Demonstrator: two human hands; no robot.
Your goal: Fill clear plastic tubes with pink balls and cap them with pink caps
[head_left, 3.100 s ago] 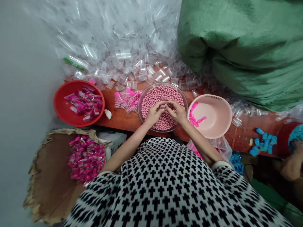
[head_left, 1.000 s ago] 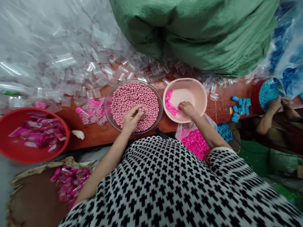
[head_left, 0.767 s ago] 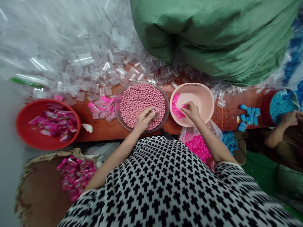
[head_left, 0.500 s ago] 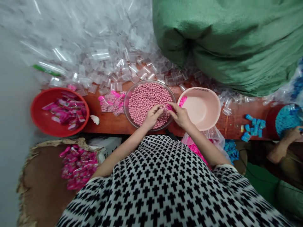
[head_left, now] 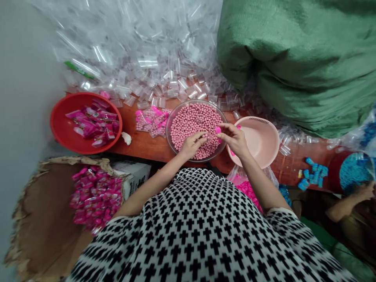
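Note:
A clear glass bowl (head_left: 172,122) full of small pink balls (head_left: 190,119) stands on the red-brown table. My left hand (head_left: 192,144) rests over the balls at the bowl's near side, fingers pinched on a small clear tube. My right hand (head_left: 234,139) is just to the right, above the bowl's rim, pinching a bright pink cap (head_left: 218,130) close to the left hand's fingertips. A pale pink basin (head_left: 261,138) sits right of the bowl, holding a few pink caps mostly hidden by my right hand.
A red bowl (head_left: 63,129) of pink packets sits left. Filled tubes (head_left: 151,120) lie beside the glass bowl. Clear empty tubes (head_left: 152,58) heap at the back, a green sack (head_left: 293,55) behind right. Another person's arm (head_left: 346,203) works by blue caps (head_left: 313,176). Pink packets (head_left: 95,197) lie in a carton below.
My right hand left the pink basin with a pink cap and came back beside my left hand over the glass bowl. The view swung back to the left.

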